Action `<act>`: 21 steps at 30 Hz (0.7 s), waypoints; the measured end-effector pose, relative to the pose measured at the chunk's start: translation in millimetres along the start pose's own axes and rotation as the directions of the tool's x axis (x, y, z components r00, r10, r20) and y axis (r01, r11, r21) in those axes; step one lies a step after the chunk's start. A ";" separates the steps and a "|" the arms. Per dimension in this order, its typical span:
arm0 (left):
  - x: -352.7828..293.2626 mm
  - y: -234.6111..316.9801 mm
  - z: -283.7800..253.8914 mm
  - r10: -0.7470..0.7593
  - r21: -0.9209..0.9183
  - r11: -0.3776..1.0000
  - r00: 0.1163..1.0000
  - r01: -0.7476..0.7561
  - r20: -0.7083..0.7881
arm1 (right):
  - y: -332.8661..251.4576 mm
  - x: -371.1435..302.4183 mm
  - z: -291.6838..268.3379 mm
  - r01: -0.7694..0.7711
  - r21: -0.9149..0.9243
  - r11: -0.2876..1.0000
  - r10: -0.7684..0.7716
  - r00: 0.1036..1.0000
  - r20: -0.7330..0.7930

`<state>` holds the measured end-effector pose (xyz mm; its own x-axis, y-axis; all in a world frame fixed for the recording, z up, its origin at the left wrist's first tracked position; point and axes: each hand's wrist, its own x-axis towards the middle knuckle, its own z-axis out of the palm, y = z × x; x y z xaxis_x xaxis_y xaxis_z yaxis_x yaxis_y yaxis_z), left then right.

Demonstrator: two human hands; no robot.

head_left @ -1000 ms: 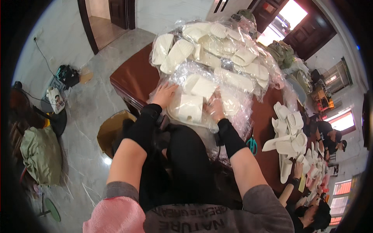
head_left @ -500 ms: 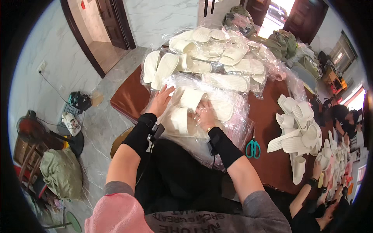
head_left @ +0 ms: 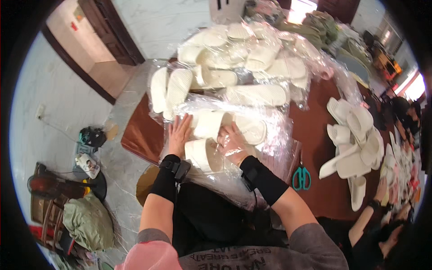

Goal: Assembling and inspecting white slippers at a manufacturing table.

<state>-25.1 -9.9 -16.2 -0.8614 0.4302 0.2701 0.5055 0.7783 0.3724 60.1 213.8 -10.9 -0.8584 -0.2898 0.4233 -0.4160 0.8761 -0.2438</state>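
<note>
Left hand (head_left: 179, 133) flat, grip released, right hand (head_left: 232, 145) pressing clear plastic bag (head_left: 270, 148) — white slippers (head_left: 208, 125) inside

I am seeing a heap of loose white foam slippers (head_left: 355, 144) lying on the dark red-brown wooden table (head_left: 315, 130) off to the right, and a pair of teal-handled scissors (head_left: 301, 178) is lying just beside that heap, nearer the table's front edge. Farther back, a big pile of white slippers sealed in clear plastic bags (head_left: 243, 58) is covering the table's far end. On the pale marble floor (head_left: 58, 117) at the left, an olive-green cloth bag (head_left: 87, 222) is slumping near what is probably a small dark fan (head_left: 42, 185). A brown wooden door (head_left: 112, 31) is standing in the far wall.
</note>
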 end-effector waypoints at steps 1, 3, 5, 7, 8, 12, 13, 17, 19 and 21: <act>-1.5 -1.6 1.0 0.008 0.068 0.998 1.000 -0.007 -0.001 | -6.7 3.0 -15.6 -0.042 0.014 0.999 0.039 0.989 0.144; -3.8 -6.1 2.5 0.030 0.090 0.996 0.999 -0.028 -0.020 | -9.2 -6.5 -18.6 -0.056 0.013 0.998 0.054 0.991 0.125; -2.2 -9.5 5.2 0.028 0.049 0.998 0.999 -0.027 -0.016 | -8.2 -12.8 -29.5 -0.058 -0.031 0.998 0.061 0.994 0.095; -0.8 -8.6 6.4 0.032 0.077 0.996 0.999 -0.033 0.005 | -0.9 -25.4 -41.8 -0.078 -0.044 0.996 0.083 0.991 0.106; 0.3 -8.4 8.3 0.032 0.053 0.998 0.999 -0.032 -0.001 | 2.4 -28.5 -47.8 -0.086 -0.040 0.995 0.090 0.991 0.102; 1.5 -14.0 12.1 0.039 0.018 0.999 0.998 -0.038 -0.054 | -7.6 -21.1 -44.7 -0.220 0.004 0.976 0.219 0.970 -0.104; -0.7 -17.0 13.0 0.041 0.040 0.998 0.995 -0.037 -0.094 | -15.7 -15.7 -42.7 -0.205 -0.012 0.979 0.203 0.975 -0.094; -2.5 -13.9 20.7 0.030 0.091 0.996 0.987 -0.016 -0.159 | -25.0 9.1 -18.7 -0.139 -0.038 0.990 0.141 0.989 0.052; -5.4 -16.4 25.2 0.031 0.103 0.995 0.989 -0.016 -0.144 | -24.0 12.8 -1.8 -0.240 -0.014 0.971 0.240 0.969 0.053; -7.3 -16.1 23.8 0.025 0.091 0.996 0.988 -0.011 -0.155 | -28.4 6.9 1.4 -0.200 0.044 0.979 0.202 0.978 -0.042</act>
<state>-28.1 -14.7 -45.3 -0.8301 0.3737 0.4140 0.5085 0.8119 0.2868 65.6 186.5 -2.3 -0.9113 -0.0902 0.4016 -0.2484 0.8985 -0.3619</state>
